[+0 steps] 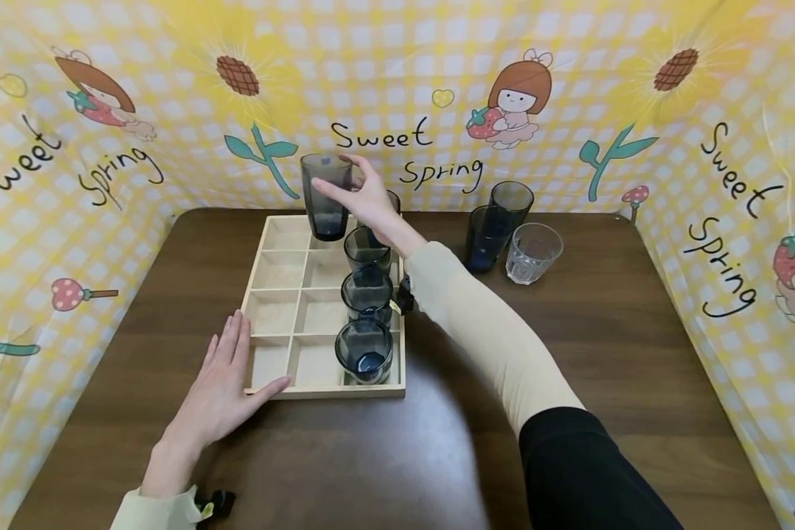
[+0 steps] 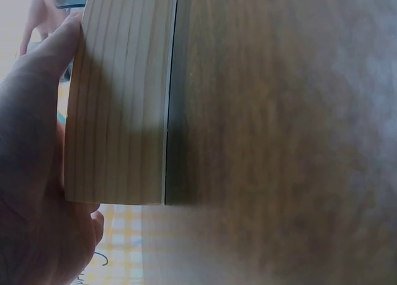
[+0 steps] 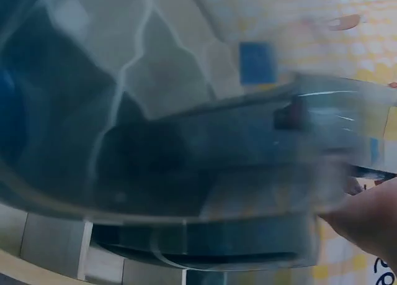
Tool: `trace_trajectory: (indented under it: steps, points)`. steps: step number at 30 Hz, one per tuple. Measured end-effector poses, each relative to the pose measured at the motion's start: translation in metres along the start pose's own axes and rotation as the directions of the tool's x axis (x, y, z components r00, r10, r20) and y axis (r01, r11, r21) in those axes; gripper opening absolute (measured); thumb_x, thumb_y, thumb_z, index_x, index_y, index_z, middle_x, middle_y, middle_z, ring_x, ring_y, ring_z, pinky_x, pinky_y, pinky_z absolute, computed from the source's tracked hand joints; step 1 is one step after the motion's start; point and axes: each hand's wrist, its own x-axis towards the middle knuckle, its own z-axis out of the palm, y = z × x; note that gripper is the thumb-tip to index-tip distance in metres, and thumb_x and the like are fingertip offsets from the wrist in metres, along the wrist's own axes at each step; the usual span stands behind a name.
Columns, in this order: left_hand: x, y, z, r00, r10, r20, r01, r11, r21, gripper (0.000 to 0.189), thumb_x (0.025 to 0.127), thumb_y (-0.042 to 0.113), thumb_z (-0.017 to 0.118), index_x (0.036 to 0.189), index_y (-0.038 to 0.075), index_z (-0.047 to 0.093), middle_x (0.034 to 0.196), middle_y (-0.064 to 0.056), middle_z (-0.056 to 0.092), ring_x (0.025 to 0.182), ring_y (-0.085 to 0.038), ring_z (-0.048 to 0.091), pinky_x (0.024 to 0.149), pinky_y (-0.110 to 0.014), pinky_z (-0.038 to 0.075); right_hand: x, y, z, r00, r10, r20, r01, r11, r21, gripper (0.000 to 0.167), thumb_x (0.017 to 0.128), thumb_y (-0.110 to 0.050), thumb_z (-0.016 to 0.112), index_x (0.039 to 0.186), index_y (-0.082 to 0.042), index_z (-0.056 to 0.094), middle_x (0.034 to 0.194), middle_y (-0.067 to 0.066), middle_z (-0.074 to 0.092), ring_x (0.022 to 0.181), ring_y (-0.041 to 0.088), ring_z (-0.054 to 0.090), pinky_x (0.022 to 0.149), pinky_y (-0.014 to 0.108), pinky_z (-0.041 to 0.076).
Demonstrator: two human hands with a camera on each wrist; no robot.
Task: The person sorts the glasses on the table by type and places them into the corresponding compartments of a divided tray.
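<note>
My right hand (image 1: pixel 371 197) holds a tall dark-tinted tumbler (image 1: pixel 324 202) between thumb and fingers. The tumbler is upright at the back of a compartmented wooden tray (image 1: pixel 331 393), over its middle column; whether its base touches the tray I cannot tell. Several dark glasses fill the right column, the front glass (image 1: pixel 363 352) nearest me. My left hand (image 1: pixel 218 394) rests on the tray's front left corner, fingers along the left side and thumb on the front edge. In the left wrist view that hand lies against the tray's wooden side (image 2: pixel 118 111). Blurred dark glass fills much of the right wrist view.
Right of the tray, two tall dark tumblers, one in front (image 1: pixel 482 243) and one behind (image 1: pixel 511 200), stand close to a clear faceted glass (image 1: pixel 533 254). A brown wooden table (image 1: pixel 609 353) bears everything. Yellow checked cloth (image 1: pixel 397 66) hangs behind and at both sides.
</note>
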Motion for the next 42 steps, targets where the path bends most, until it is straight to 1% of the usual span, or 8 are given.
trace_trajectory:
  steps: [6,11,18,24,30,36,40,42]
  points:
    - [-0.002,-0.001,-0.002,1.000,0.007,-0.004,-0.007,1.000,0.001,0.123,0.098,0.059,0.076,0.174,-0.004,0.003,0.185,-0.024,-0.002,0.172,-0.047,0.007,0.143,-0.057,0.001,0.004,0.009,0.010,0.997,-0.073,0.002,0.073,0.997,-0.034,0.075,0.097,-0.026,0.085,0.162,-0.018,0.049,0.160,0.014,0.051,0.132,0.024,0.061,0.096,0.031,0.057]
    - [-0.002,-0.001,-0.003,1.000,0.002,0.000,-0.002,1.000,0.000,0.125,0.097,0.059,0.078,0.174,-0.003,0.003,0.185,-0.025,0.000,0.172,-0.047,0.008,0.143,-0.056,0.000,0.007,0.017,0.014,0.994,-0.106,0.038,0.111,0.984,-0.137,0.079,0.093,-0.022,0.089,0.156,-0.013,0.042,0.154,0.017,0.053,0.135,0.030,0.062,0.104,0.037,0.058]
    - [-0.004,-0.001,-0.001,1.000,-0.009,-0.002,0.009,1.000,0.006,0.125,0.097,0.060,0.078,0.175,-0.003,0.004,0.185,-0.023,0.000,0.172,-0.047,0.009,0.143,-0.055,0.002,0.006,0.024,0.022,0.983,-0.146,0.109,0.175,0.921,-0.347,0.083,0.092,-0.030,0.089,0.155,-0.010,0.038,0.146,0.019,0.063,0.130,0.032,0.066,0.107,0.042,0.056]
    - [-0.004,-0.002,-0.001,1.000,-0.001,-0.010,0.001,1.000,0.013,0.125,0.096,0.061,0.078,0.175,-0.003,0.006,0.185,-0.026,0.004,0.173,-0.045,0.009,0.144,-0.053,0.002,0.006,0.025,0.024,0.972,-0.169,0.166,0.224,0.885,-0.409,0.088,0.095,-0.033,0.086,0.165,-0.008,0.037,0.156,0.016,0.059,0.137,0.030,0.063,0.112,0.044,0.056]
    - [-0.004,-0.001,-0.003,1.000,-0.016,-0.003,0.016,1.000,0.017,0.124,0.096,0.062,0.077,0.175,-0.003,0.005,0.184,-0.027,0.005,0.172,-0.046,0.011,0.144,-0.052,0.002,0.007,0.028,0.028,0.969,-0.188,0.157,0.241,0.854,-0.461,0.087,0.097,-0.036,0.084,0.164,-0.010,0.036,0.155,0.015,0.059,0.138,0.029,0.064,0.111,0.042,0.057]
    - [-0.005,0.000,-0.003,1.000,-0.013,-0.007,0.013,1.000,0.021,0.124,0.097,0.062,0.076,0.175,-0.002,0.003,0.184,-0.027,0.004,0.172,-0.047,0.010,0.144,-0.050,0.000,0.008,0.032,0.030,0.955,-0.218,0.202,0.295,0.776,-0.557,0.090,0.095,-0.034,0.087,0.161,-0.007,0.033,0.150,0.016,0.061,0.133,0.029,0.065,0.111,0.040,0.056]
    - [-0.005,-0.001,-0.002,1.000,-0.008,-0.016,0.008,1.000,0.023,0.124,0.097,0.062,0.076,0.175,-0.002,0.004,0.184,-0.028,0.006,0.172,-0.048,0.012,0.144,-0.052,0.001,0.008,0.035,0.032,0.954,-0.182,0.238,0.295,0.720,-0.628,0.091,0.094,-0.038,0.087,0.160,-0.008,0.032,0.141,0.015,0.068,0.123,0.027,0.071,0.104,0.040,0.060]
    - [-0.005,-0.001,-0.001,1.000,-0.010,-0.014,0.010,1.000,0.022,0.125,0.097,0.063,0.076,0.175,-0.002,0.004,0.184,-0.028,0.006,0.172,-0.048,0.012,0.144,-0.053,0.003,0.008,0.036,0.033,0.956,-0.159,0.248,0.287,0.693,-0.662,0.090,0.094,-0.038,0.087,0.159,-0.008,0.032,0.142,0.014,0.067,0.121,0.027,0.072,0.101,0.040,0.060]
